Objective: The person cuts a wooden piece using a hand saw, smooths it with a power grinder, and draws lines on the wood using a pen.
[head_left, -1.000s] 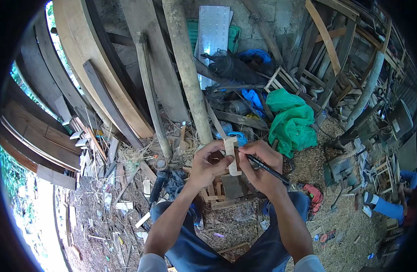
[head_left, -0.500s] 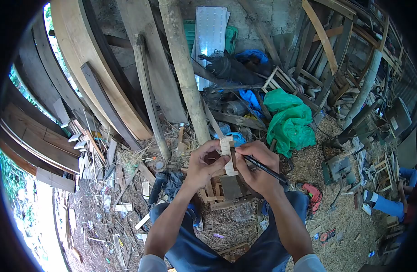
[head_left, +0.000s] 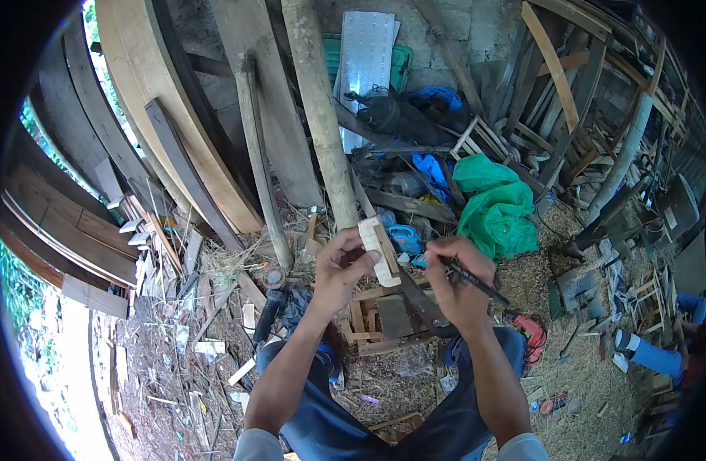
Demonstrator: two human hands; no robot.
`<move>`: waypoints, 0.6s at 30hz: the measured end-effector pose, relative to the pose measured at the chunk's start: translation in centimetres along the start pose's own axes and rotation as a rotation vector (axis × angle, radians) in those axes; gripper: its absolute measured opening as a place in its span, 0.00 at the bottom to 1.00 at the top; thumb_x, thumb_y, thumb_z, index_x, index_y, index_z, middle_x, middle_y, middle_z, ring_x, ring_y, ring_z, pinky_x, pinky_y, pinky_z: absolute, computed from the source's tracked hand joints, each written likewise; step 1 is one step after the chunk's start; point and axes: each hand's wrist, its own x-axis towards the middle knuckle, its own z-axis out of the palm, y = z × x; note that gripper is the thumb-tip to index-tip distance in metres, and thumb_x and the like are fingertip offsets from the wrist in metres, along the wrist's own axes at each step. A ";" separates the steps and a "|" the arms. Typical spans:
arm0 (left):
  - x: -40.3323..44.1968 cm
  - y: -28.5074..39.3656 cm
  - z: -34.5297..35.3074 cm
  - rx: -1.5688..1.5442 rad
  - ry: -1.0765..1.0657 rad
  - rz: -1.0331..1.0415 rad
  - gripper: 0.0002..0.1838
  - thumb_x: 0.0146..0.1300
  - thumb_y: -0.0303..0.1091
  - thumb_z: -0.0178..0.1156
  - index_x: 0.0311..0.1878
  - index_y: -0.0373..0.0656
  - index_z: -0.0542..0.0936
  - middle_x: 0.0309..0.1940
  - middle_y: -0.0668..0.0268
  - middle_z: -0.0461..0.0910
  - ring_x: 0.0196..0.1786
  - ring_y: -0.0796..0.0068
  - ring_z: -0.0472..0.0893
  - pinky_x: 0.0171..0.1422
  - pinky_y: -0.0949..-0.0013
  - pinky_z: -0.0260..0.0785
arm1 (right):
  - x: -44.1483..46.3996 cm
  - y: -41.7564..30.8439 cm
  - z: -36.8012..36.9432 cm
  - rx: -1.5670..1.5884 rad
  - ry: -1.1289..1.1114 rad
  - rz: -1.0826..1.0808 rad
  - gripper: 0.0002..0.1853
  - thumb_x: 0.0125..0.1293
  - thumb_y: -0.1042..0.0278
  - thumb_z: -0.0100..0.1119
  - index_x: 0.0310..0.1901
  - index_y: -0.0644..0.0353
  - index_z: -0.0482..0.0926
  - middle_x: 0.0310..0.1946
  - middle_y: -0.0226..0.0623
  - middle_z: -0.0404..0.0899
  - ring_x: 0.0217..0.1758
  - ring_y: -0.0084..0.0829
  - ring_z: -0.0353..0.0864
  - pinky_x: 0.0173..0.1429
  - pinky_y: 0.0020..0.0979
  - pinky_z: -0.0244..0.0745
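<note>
My left hand (head_left: 341,273) grips a small pale wooden piece (head_left: 377,250), thumb on its near face and fingers behind it. The piece is tilted, with a straight brown wooden edge on its right side. To the right, my right hand (head_left: 464,280) holds a black marker (head_left: 480,283) between thumb and fingers, apart from the wood. Below the hands, a dark flat block (head_left: 395,316) lies in a low wooden frame (head_left: 361,323). A dark blade-like strip (head_left: 424,306) slants over it. Just beyond the hands sits a blue handle-like object (head_left: 405,240).
A green plastic bag (head_left: 495,203) lies beyond my right hand. On the right is a red power tool (head_left: 531,338). Long boards (head_left: 176,115) and a pole (head_left: 318,115) lean at the back left. Wood scraps and shavings cover the ground. Another person's leg (head_left: 649,353) shows far right.
The wooden piece has been turned in my left hand, so its curved outline no longer shows as before. My right hand with the marker has moved right, away from the wood. The view has shifted slightly.
</note>
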 end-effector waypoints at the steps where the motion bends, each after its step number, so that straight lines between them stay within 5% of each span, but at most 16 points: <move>1: 0.1 0.1 0.0 -0.022 0.008 -0.002 0.20 0.62 0.22 0.63 0.58 0.35 0.74 0.47 0.61 0.82 0.43 0.78 0.81 0.43 0.74 0.76 | -0.3 -0.1 0.2 0.028 -0.044 -0.075 0.07 0.54 0.82 0.65 0.34 0.65 0.79 0.31 0.43 0.82 0.35 0.39 0.84 0.39 0.32 0.77; 18: 0.2 -0.3 0.1 0.025 0.025 0.021 0.21 0.62 0.23 0.64 0.59 0.35 0.73 0.46 0.62 0.83 0.41 0.80 0.80 0.42 0.75 0.74 | -1.1 0.1 1.4 -0.021 -0.250 -0.135 0.09 0.51 0.79 0.67 0.35 0.61 0.80 0.31 0.41 0.82 0.35 0.41 0.81 0.45 0.38 0.72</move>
